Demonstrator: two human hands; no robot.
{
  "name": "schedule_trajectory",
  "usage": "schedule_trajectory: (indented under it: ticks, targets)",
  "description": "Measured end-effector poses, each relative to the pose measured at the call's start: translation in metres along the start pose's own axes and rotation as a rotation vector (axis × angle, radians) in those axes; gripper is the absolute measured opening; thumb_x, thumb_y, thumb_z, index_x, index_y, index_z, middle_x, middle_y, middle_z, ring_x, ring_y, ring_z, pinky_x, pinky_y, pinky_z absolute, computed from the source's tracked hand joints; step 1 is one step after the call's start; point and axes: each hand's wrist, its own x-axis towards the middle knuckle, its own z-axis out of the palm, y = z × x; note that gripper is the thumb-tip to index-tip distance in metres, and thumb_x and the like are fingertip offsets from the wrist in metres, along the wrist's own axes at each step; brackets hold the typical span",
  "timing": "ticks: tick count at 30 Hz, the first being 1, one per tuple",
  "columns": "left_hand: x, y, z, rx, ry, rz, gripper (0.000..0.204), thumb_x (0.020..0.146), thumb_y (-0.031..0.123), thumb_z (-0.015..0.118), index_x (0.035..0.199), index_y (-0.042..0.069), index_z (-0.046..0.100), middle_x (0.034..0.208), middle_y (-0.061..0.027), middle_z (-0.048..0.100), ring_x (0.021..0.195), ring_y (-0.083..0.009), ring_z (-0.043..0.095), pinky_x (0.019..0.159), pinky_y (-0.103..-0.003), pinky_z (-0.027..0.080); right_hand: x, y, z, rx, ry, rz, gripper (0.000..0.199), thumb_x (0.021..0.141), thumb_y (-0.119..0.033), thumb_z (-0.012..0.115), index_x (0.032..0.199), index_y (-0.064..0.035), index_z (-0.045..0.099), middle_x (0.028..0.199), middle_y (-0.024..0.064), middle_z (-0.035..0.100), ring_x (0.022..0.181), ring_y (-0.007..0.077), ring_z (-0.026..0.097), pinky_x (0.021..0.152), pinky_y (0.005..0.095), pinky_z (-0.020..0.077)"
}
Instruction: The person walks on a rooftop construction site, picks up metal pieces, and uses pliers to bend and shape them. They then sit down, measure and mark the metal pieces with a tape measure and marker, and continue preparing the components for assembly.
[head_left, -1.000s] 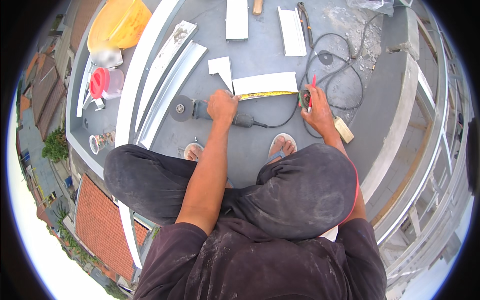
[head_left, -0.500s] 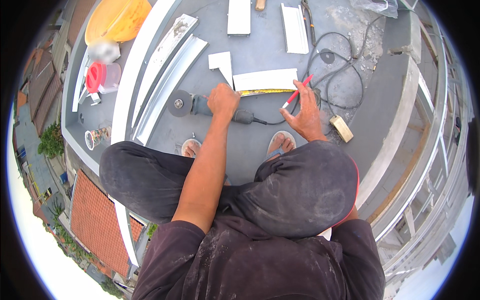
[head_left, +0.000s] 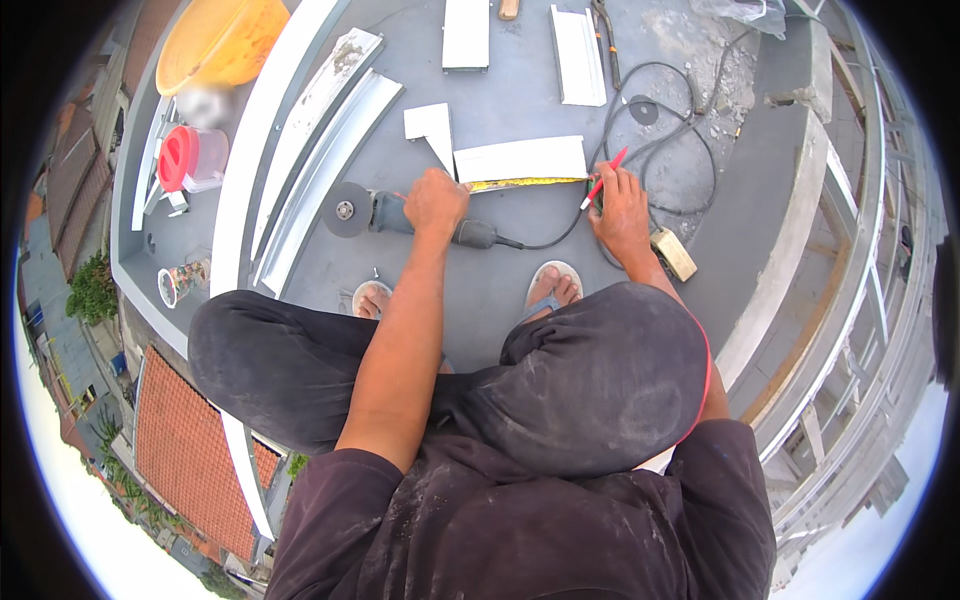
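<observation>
Up and to the left of the left hand (head_left: pixel 436 203), well apart from it, stands a clear plastic tub with a round red lid (head_left: pixel 190 160), and beyond that a big yellow basin (head_left: pixel 220 40) sits at the far corner of the grey slab (head_left: pixel 500 290). Any label on them is too small to make out.

The left hand is curled down over the body of an angle grinder (head_left: pixel 400 214), which lies on its side on the slab, its dark disc (head_left: pixel 347 210) pointing away to the left of the hand. The grinder's black cord (head_left: pixel 660 150) runs from under the hand toward the right hand and loops beyond it.

The right hand (head_left: pixel 622 212) pinches a red pencil (head_left: pixel 604 181) between its fingers, the tip at the right end of a white profile piece (head_left: pixel 520 160). That piece lies flat between the two hands, just beyond them, with a yellow tape measure blade (head_left: pixel 520 184) along its near edge. A small tan block (head_left: pixel 673 254) rests just right of the right wrist.
</observation>
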Motion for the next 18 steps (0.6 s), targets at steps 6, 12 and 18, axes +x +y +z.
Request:
schedule_trajectory:
  ticks: [6, 12, 18]
  targets:
    - [0.001, 0.0, 0.0, 0.002, -0.002, -0.002, 0.038, 0.089, 0.037, 0.086, 0.104, 0.002, 0.08, 0.11, -0.0216, 0.08, 0.104, -0.0397, 0.077, 0.088, -0.051, 0.061, 0.013, 0.008, -0.002, 0.058, 0.018, -0.02, 0.085, 0.072, 0.001, 0.085, 0.148, -0.0095, 0.05, 0.139, 0.0184, 0.059, 0.133, 0.0413, 0.055, 0.107, 0.0516, 0.0472]
    - [0.002, 0.001, 0.0, 0.017, -0.022, -0.011, 0.039, 0.089, 0.038, 0.085, 0.103, 0.002, 0.08, 0.109, -0.0218, 0.08, 0.104, -0.04, 0.077, 0.089, -0.051, 0.061, 0.016, 0.018, -0.005, 0.117, -0.058, -0.034, 0.087, 0.072, 0.0, 0.087, 0.15, -0.0081, 0.049, 0.138, 0.0191, 0.059, 0.131, 0.0423, 0.056, 0.108, 0.0508, 0.0476]
    - [0.002, 0.002, 0.002, 0.025, -0.008, 0.003, 0.04, 0.09, 0.039, 0.085, 0.103, 0.002, 0.08, 0.108, -0.0216, 0.08, 0.105, -0.0401, 0.077, 0.089, -0.051, 0.061, 0.014, 0.006, -0.023, 0.106, 0.076, -0.098, 0.088, 0.071, -0.007, 0.092, 0.149, -0.0079, 0.051, 0.135, 0.0173, 0.06, 0.124, 0.0403, 0.058, 0.105, 0.0474, 0.0491]
